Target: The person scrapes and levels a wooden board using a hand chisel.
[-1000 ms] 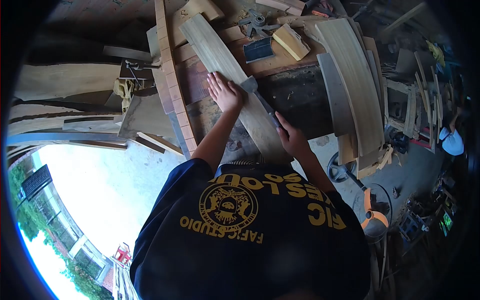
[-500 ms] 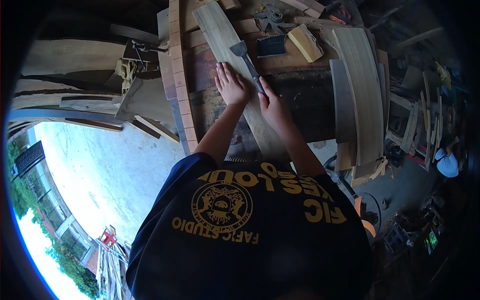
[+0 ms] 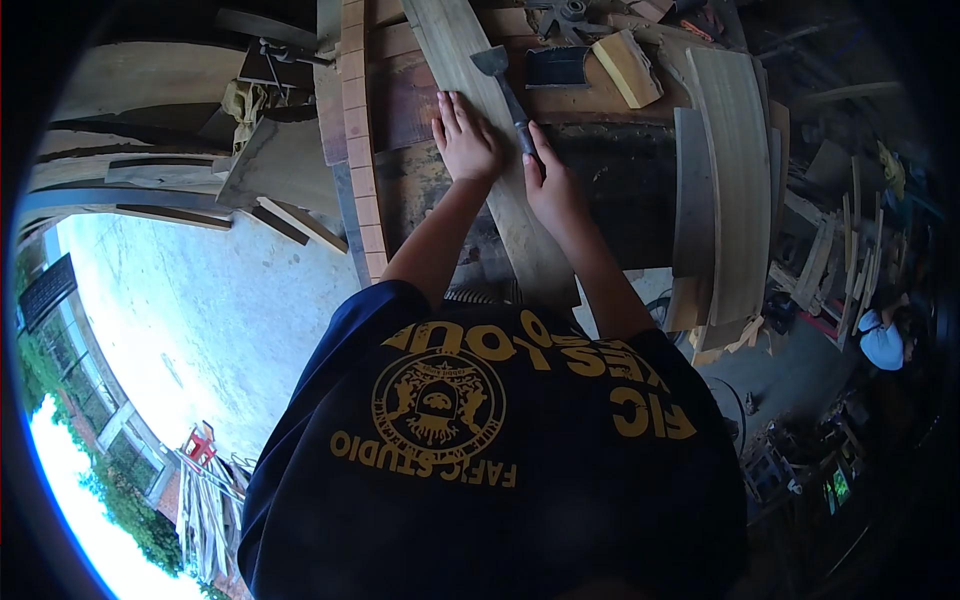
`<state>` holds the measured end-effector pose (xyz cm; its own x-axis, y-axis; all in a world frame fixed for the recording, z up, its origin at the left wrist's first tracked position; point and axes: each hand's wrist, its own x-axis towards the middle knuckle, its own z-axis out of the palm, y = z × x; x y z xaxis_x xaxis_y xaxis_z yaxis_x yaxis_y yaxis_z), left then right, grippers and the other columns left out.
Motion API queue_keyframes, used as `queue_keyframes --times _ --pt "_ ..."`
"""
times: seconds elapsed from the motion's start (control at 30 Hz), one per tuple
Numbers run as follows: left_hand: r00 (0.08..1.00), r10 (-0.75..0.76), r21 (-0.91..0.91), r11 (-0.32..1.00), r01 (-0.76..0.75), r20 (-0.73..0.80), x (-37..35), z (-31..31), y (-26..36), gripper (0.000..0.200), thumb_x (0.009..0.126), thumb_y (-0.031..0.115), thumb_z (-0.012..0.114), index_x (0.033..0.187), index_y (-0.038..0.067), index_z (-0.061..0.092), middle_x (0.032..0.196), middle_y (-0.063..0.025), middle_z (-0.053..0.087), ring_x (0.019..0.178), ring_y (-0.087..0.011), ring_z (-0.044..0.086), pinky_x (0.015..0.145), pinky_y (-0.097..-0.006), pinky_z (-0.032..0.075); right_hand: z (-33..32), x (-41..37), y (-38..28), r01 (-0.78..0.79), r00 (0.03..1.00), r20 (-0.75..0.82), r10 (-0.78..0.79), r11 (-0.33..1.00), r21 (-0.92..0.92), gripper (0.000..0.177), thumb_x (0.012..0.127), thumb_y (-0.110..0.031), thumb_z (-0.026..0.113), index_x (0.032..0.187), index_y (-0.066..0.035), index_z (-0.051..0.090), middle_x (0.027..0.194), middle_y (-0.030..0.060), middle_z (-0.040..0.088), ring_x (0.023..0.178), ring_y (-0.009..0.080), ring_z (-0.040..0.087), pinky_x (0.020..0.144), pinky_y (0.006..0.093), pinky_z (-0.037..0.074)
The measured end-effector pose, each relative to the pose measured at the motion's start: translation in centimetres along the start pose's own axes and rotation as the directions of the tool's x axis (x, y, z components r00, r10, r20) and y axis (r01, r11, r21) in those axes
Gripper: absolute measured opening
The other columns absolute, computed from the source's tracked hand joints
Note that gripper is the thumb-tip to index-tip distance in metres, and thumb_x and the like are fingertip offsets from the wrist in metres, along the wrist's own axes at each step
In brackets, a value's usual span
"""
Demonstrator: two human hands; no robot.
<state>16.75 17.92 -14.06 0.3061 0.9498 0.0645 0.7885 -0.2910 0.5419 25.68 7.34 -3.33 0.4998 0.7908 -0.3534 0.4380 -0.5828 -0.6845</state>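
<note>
A long pale wooden board [image 3: 530, 245] runs from the top of the head view down toward my shirt, lying across the dark workbench. My left hand [image 3: 470, 146] rests flat on its left side, fingers stretched forward. On the right, my right hand [image 3: 556, 188] is closed around the dark handle of a scraper [image 3: 492, 62]. The wide metal blade points away from me and overlaps the board's face. Part of the handle is hidden in my fingers.
Right of the scraper lie a dark rectangular block [image 3: 556, 67] and a yellowish wood piece [image 3: 628, 68]. Several planks [image 3: 732, 180] stand stacked at the bench's right end. A brick-patterned strip [image 3: 358, 130] borders the left. Another person [image 3: 882, 342] is at far right.
The whole view has shifted, so the bench sits higher in the picture. The scraper's blade has slid slightly farther from me along the board. Both hands keep their poses.
</note>
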Motion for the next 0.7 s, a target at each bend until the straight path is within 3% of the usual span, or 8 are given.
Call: queue_keyframes --times 0.03,0.1,0.23,0.33,0.43,0.6,0.7 --pt "1.000 -0.003 0.001 1.000 0.003 0.003 0.1 -0.1 0.0 0.067 0.092 0.029 0.038 0.148 -0.001 0.018 0.155 -0.0220 0.017 0.145 -0.0299 0.017 0.116 -0.0456 0.010 0.0 -0.1 0.0 -0.003 1.000 0.003 0.003 1.000 0.000 0.049 0.095 -0.028 0.050 0.143 -0.025 0.039 0.085 0.0257 0.065 0.078 0.0434 0.063 0.065 0.0494 0.051" --pt "1.000 -0.011 -0.028 1.000 0.011 0.000 0.1 0.0 0.0 0.067 0.091 0.029 0.039 0.148 -0.002 0.019 0.155 -0.0221 0.018 0.145 -0.0299 0.017 0.116 -0.0454 0.010 -0.3 -0.3 0.2 -0.037 0.998 0.053 0.036 0.999 0.005 0.049 0.096 -0.022 0.051 0.143 -0.024 0.039 0.104 0.0263 0.063 0.093 0.0431 0.061 0.072 0.0417 0.052" --pt "1.000 0.005 -0.003 1.000 -0.005 -0.018 0.1 0.2 -0.1 0.068 0.091 0.029 0.039 0.148 -0.002 0.019 0.154 -0.0222 0.019 0.145 -0.0299 0.017 0.116 -0.0453 0.010 0.5 -3.1 3.1 0.112 0.992 -0.070 -0.104 0.987 0.114 0.049 0.095 -0.027 0.051 0.142 -0.025 0.040 0.085 0.0259 0.064 0.078 0.0450 0.062 0.063 0.0487 0.050" --pt "1.000 -0.006 -0.032 0.999 0.005 -0.020 0.1 0.2 0.0 0.069 0.090 0.029 0.040 0.148 -0.002 0.019 0.154 -0.0224 0.019 0.144 -0.0301 0.018 0.116 -0.0454 0.010 0.2 -5.2 3.7 0.163 0.984 -0.090 -0.153 0.980 0.116 0.049 0.095 -0.025 0.052 0.142 -0.023 0.040 0.090 0.0265 0.064 0.081 0.0453 0.061 0.064 0.0479 0.050" --pt "1.000 -0.007 -0.025 1.000 0.006 -0.017 0.1 0.3 -0.1 0.069 0.090 0.029 0.041 0.148 -0.002 0.019 0.154 -0.0224 0.019 0.144 -0.0300 0.018 0.116 -0.0454 0.011 0.4 -5.2 3.4 0.074 0.997 -0.029 -0.071 0.993 0.093 0.049 0.095 -0.024 0.051 0.143 -0.021 0.040 0.097 0.0267 0.063 0.087 0.0450 0.060 0.067 0.0469 0.051" --pt "0.999 0.012 -0.015 1.000 -0.012 -0.043 0.5 0.2 0.0 0.066 0.091 0.028 0.040 0.148 0.000 0.020 0.155 -0.0205 0.019 0.143 -0.0293 0.022 0.116 -0.0446 0.013 1.8 -0.3 2.4 0.230 0.967 -0.162 -0.195 0.944 0.236 0.047 0.095 -0.022 0.053 0.141 -0.019 0.043 0.105 0.0270 0.063 0.100 0.0430 0.058 0.078 0.0421 0.051" --pt "0.999 0.010 0.003 1.000 -0.010 -0.041 0.7 0.2 0.0 0.066 0.091 0.027 0.040 0.148 0.000 0.020 0.155 -0.0208 0.019 0.143 -0.0294 0.022 0.116 -0.0447 0.013 1.0 -1.1 2.8 0.148 0.987 -0.094 -0.128 0.955 0.256 0.047 0.095 -0.021 0.053 0.141 -0.017 0.043 0.110 0.0265 0.062 0.103 0.0412 0.059 0.080 0.0390 0.051"
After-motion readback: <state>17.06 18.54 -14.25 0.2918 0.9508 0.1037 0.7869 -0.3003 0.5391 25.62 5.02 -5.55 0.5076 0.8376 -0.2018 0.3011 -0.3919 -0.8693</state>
